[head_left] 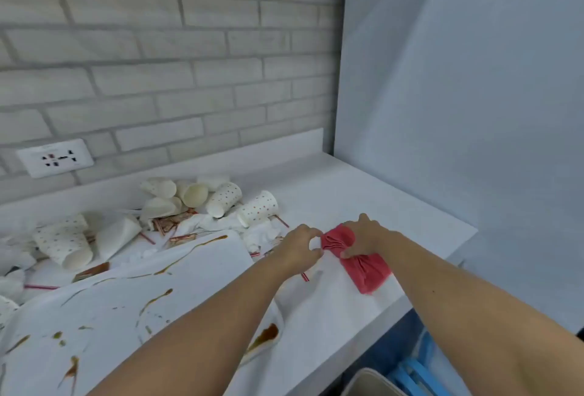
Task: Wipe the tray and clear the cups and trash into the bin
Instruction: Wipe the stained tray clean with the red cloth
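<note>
**Centre right of the frame:** both hands are gripping a crumpled red fabric cloth point(368, 270) that is lying on the white worktop point(331, 193). The right hand point(368, 234) is bunching the cloth's upper part between curled fingers and thumb. The left hand point(300, 247) is pinching its left edge with curled fingertips.

**Lower left:** the flat white tray point(104, 310), smeared with brown sauce, is lying on the worktop, with the left forearm crossing over its right corner.

**Upper left of centre:** tipped white dotted paper cups point(224, 199), crumpled white napkins point(262, 234) and thin red straws point(41, 286) are lying heaped near the grey brick wall point(189, 47).

**Bottom right:** the beige rim of the bin point(366, 380) is showing below the worktop edge.
</note>
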